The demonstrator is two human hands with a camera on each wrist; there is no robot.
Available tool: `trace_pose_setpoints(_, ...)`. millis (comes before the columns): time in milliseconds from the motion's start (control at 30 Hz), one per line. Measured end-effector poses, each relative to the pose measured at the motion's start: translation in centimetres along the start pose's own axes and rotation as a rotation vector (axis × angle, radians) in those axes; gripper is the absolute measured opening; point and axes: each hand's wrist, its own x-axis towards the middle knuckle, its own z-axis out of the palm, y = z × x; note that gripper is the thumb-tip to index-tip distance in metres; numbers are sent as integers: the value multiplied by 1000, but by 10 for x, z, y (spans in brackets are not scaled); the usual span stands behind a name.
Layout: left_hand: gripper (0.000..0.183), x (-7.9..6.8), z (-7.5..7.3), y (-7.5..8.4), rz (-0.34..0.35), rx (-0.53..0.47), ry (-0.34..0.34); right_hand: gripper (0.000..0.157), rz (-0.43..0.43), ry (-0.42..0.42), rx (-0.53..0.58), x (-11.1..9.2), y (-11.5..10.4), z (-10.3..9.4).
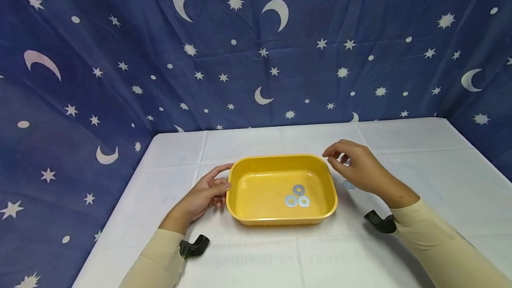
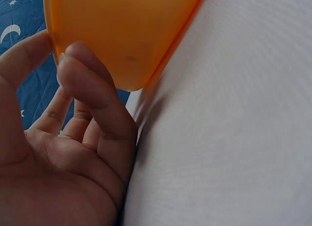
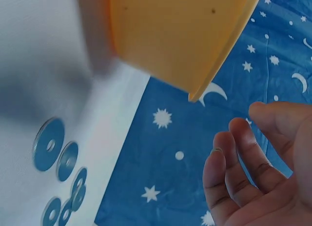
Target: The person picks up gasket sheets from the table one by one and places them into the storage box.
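We saw a yellow tray [image 1: 256, 190] on the white surface [image 1: 160, 208], its open side facing up. Inside it we counted three washers [image 1: 298, 190], flat and close together, toward four o'clock from the tray's centre; within their group they sat at twelve, four and eight.

We found the left hand [image 1: 204, 194] at the tray's nine o'clock side. Its fingers [image 2: 92, 84] were bent and touched the tray near the rim, but whether they pinched it we could not tell.

We placed the right hand [image 1: 356, 163] just beside the tray's two o'clock corner, raised above the surface. Its fingers were loosely curved, with a gap between them and the thumb. Near that hand, at two to three o'clock from the tray, we saw more washers [image 3: 48, 144] on the surface, a couple of them overlapping.

We noted beige sleeves [image 1: 432, 239] and a black bracket [image 1: 194, 246] at each wrist. At twelve o'clock, beyond the surface, we saw a dark blue curtain [image 1: 224, 57] patterned with white moons, stars and dots.
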Motion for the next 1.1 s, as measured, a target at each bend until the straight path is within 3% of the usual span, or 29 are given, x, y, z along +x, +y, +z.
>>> trace_pose_setpoints(267, 60, 1, 1, 0, 6, 8, -5, 16, 69, 17, 8, -12, 13, -5)
trace_pose_setpoints(500, 61, 2, 1, -1, 7, 3, -15, 13, 193, -42, 13, -21, 24, -6)
trace_pose_setpoints(1100, 62, 1, -1, 0, 9, 14, -6, 11, 315, -206, 53, -30, 52, -8)
